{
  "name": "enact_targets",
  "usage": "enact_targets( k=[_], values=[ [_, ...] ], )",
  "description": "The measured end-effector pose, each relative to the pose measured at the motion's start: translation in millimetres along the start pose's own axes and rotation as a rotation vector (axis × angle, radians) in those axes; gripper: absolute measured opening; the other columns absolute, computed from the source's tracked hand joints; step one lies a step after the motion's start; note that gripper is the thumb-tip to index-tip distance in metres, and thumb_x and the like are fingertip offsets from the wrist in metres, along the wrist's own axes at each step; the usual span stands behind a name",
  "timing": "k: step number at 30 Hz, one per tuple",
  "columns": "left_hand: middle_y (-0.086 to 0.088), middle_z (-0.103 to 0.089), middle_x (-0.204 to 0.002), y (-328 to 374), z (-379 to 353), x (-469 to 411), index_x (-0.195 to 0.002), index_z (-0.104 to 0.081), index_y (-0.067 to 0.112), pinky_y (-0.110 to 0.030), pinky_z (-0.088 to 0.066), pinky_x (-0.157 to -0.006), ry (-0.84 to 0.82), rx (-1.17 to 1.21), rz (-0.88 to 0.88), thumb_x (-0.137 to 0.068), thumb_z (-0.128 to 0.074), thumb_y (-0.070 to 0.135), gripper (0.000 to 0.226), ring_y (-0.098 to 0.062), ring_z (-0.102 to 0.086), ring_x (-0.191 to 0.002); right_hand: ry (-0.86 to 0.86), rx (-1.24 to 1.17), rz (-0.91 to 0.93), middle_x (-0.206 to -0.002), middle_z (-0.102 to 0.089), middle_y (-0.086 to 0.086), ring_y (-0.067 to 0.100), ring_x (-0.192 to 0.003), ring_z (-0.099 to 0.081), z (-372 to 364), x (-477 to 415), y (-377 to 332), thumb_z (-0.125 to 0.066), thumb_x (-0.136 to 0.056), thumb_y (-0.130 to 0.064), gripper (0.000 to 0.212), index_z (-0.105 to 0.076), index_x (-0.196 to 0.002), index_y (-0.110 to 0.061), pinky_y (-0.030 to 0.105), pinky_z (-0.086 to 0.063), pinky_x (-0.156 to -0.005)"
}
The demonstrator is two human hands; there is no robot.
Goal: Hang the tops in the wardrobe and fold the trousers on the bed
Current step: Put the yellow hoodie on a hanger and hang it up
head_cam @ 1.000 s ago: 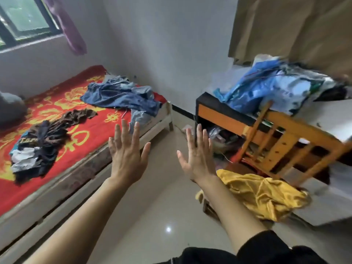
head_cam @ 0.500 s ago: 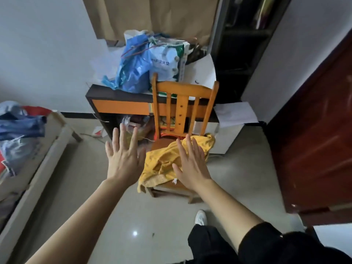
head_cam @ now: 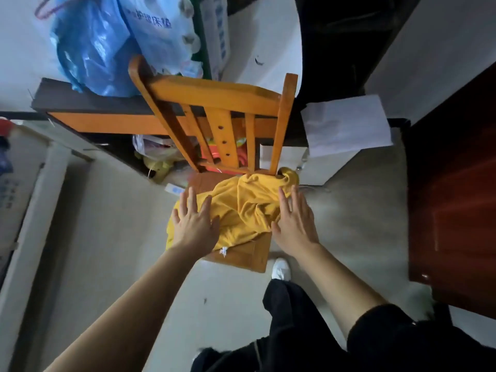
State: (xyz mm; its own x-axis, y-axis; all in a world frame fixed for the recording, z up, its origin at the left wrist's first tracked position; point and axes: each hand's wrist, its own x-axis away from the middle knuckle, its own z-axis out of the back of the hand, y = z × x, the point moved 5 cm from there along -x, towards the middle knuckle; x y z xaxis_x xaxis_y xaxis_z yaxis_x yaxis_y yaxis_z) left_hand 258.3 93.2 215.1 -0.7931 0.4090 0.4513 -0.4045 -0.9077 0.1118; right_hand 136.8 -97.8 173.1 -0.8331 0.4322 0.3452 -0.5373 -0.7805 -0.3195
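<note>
Both nearer than before — left hand (head_cam: 194, 224), right hand (head_cam: 294, 224) spread over yellow top (head_cam: 241, 208) on chair (head_cam: 214, 98) — grip released.

1 orange wooden slat-back chair (head_cam: 214, 103). On its seat: 1 crumpled yellow cloth garment (head_cam: 241, 210). Over the seat's front: 2 bare hands, left hand (head_cam: 194, 225) & right hand (head_cam: 294, 224). Behind the chair: 1 dark desk w/ orange front panel (head_cam: 107, 122), 1 blue plastic bag (head_cam: 91, 49), 1 white printed plastic pack (head_cam: 161, 30). Right of the chair back: 1 white paper sheet (head_cam: 346, 127). By the seat's near corner: 1 white shoe (head_cam: 281, 268).
</note>
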Motion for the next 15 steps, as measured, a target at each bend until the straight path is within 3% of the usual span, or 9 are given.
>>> enact_targets(
  k=[4,7,9,12,15],
  values=[
    [-0.015,-0.031,-0.154,17.8,-50.8,-43.1,-0.146,-0.038,0.018,-0.045,-0.026,-0.114,-0.283,0.241,0.181,-0.096,-0.049,0.039,0.056,-0.034,-0.024,-0.143,-0.112,0.010,-0.037,-0.164,0.000,0.018,0.037,-0.148,-0.013,-23.0,-48.1,40.3,-0.054,-0.096,-0.029,0.084,0.001,-0.158,-0.017,0.046,-0.028,-0.114],
    [-0.013,-0.055,-0.133,23.1,-95.8,-61.0,-0.138,-0.049,0.013,-0.035,-0.044,-0.094,-0.409,0.536,0.363,-0.087,-0.058,0.044,0.059,-0.035,-0.052,-0.119,-0.180,0.013,-0.088,-0.163,0.000,0.018,0.038,-0.146,-0.020,-49.8,-74.7,64.2,-0.056,-0.095,-0.024,0.086,0.002,-0.158,-0.017,0.046,-0.033,-0.110],
    [-0.010,-0.060,-0.122,24.3,-125.5,-75.5,-0.130,-0.054,0.010,-0.031,-0.045,-0.083,-0.434,0.671,0.478,-0.091,-0.059,0.035,0.047,-0.031,-0.057,-0.108,-0.185,0.017,-0.103,-0.164,0.001,0.019,0.039,-0.144,-0.023,-66.7,-93.4,76.0,-0.058,-0.094,-0.021,0.089,0.003,-0.158,-0.016,0.046,-0.036,-0.109],
    [-0.011,-0.058,-0.111,26.6,-174.8,-99.1,-0.121,-0.060,0.002,-0.041,-0.050,-0.095,-0.483,0.825,0.585,-0.095,-0.054,0.023,0.034,-0.028,-0.057,-0.096,-0.142,-0.003,-0.110,-0.164,0.002,0.019,0.040,-0.145,-0.023,-89.0,-120.8,88.4,-0.057,-0.092,-0.012,0.089,0.003,-0.158,-0.016,0.045,-0.033,-0.111],
    [-0.010,-0.057,-0.098,29.1,-222.1,-120.5,-0.106,-0.064,0.004,-0.045,-0.055,-0.091,-0.448,1.010,0.764,-0.094,-0.055,0.020,0.022,-0.021,-0.054,-0.076,-0.051,0.008,-0.112,-0.165,0.005,0.015,0.039,-0.146,-0.023,-107.9,-150.5,97.7,-0.058,-0.089,-0.003,0.093,0.002,-0.158,-0.017,0.044,-0.036,-0.111]
  ],
)
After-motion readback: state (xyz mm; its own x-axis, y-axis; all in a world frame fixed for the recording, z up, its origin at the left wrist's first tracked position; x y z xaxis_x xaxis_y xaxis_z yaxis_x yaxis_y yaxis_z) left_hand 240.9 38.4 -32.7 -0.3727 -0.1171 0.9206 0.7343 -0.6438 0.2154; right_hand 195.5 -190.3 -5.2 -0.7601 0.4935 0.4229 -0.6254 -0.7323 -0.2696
